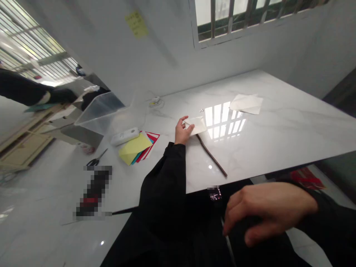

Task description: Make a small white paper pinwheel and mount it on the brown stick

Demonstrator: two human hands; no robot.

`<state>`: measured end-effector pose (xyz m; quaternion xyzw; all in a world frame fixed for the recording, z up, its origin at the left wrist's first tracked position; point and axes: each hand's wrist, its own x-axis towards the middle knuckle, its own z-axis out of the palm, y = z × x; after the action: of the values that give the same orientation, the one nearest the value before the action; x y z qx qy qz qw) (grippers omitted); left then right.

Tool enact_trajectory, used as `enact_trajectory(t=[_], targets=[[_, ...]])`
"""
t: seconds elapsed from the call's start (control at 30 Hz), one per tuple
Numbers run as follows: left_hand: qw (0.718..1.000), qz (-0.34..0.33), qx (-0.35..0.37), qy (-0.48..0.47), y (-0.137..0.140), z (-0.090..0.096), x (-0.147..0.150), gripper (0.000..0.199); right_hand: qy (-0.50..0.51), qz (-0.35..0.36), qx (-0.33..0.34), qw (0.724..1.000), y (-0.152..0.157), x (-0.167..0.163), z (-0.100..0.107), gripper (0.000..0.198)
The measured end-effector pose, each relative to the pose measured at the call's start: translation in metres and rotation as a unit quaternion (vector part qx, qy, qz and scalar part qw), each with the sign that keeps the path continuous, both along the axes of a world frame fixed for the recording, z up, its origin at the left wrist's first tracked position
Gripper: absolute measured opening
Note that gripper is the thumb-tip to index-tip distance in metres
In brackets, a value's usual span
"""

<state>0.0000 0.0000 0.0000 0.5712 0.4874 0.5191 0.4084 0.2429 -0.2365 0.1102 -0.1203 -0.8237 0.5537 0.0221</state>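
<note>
Near the middle of the white table (278, 137), my left hand (182, 132) grips a small folded piece of cream paper (198, 125) between thumb and fingers. A thin dark brown stick (213, 157) lies on the tabletop, its far end at the paper's lower edge. Whether the two touch I cannot tell. My right hand (267, 209) hangs over my lap, short of the table's front edge. It is slightly blurred, thumb apart from the bent fingers, with nothing visible in it. Several cream sheets (247, 104) lie farther back on the right.
Left of my arm are coloured paper sheets (135, 146), a white power strip (125, 136), scissors (96, 159) and a clear plastic bin (105, 111). Tiny pieces (201, 110) lie beyond my left hand. Another person's dark sleeve (23, 89) reaches in at far left.
</note>
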Motion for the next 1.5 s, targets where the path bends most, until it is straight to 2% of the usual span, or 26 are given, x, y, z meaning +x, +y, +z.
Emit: enact_trajectory(t=[0.07,0.1,0.17,0.27,0.33,0.4,0.47,0.57,0.77,0.87,1.0,1.33,1.5], targets=[[1.0,-0.009,-0.006,-0.012,-0.002,0.001,0.001,0.068,0.069,-0.11,0.03,0.991,0.031,0.0,0.031,0.03],[1.0,-0.013,-0.008,-0.016,-0.003,0.002,0.001,0.069,0.102,-0.195,0.065,0.973,0.052,-0.002,0.038,0.028],[1.0,-0.016,-0.011,-0.024,-0.005,0.003,0.001,0.071,0.158,-0.353,0.138,0.912,0.102,-0.01,0.036,0.03],[0.999,-0.025,-0.019,-0.033,-0.008,0.006,0.002,0.076,0.207,-0.501,0.207,0.814,0.18,-0.023,0.006,0.039],[0.998,-0.037,-0.025,-0.033,-0.009,0.008,0.001,0.08,0.21,-0.539,0.224,0.784,0.22,-0.029,-0.022,0.042],[0.998,-0.047,-0.027,-0.027,-0.01,0.009,0.001,0.084,0.207,-0.563,0.221,0.769,0.244,-0.032,-0.051,0.045],[0.998,-0.053,-0.023,-0.021,-0.012,0.011,0.002,0.086,0.188,-0.565,0.203,0.777,0.251,-0.032,-0.074,0.046],[0.997,-0.077,-0.019,-0.012,-0.014,0.014,0.005,0.088,0.133,-0.533,0.177,0.817,0.246,-0.031,-0.093,0.051],[0.988,-0.15,-0.027,0.002,-0.02,0.018,0.008,0.1,0.163,-0.486,0.087,0.854,0.24,-0.028,-0.09,0.053],[0.986,-0.161,-0.028,0.009,-0.023,0.022,0.009,0.105,0.179,-0.478,0.035,0.859,0.24,-0.027,-0.089,0.052],[0.985,-0.169,-0.028,0.027,-0.025,0.024,0.01,0.106,0.184,-0.472,-0.002,0.862,0.238,-0.028,-0.089,0.051],[0.98,-0.192,-0.044,0.024,-0.027,0.026,0.011,0.114,0.151,-0.462,-0.046,0.873,0.235,-0.03,-0.088,0.054],[0.98,-0.192,-0.041,0.02,-0.029,0.029,0.013,0.113,0.159,-0.467,-0.03,0.869,0.232,-0.033,-0.086,0.05]])
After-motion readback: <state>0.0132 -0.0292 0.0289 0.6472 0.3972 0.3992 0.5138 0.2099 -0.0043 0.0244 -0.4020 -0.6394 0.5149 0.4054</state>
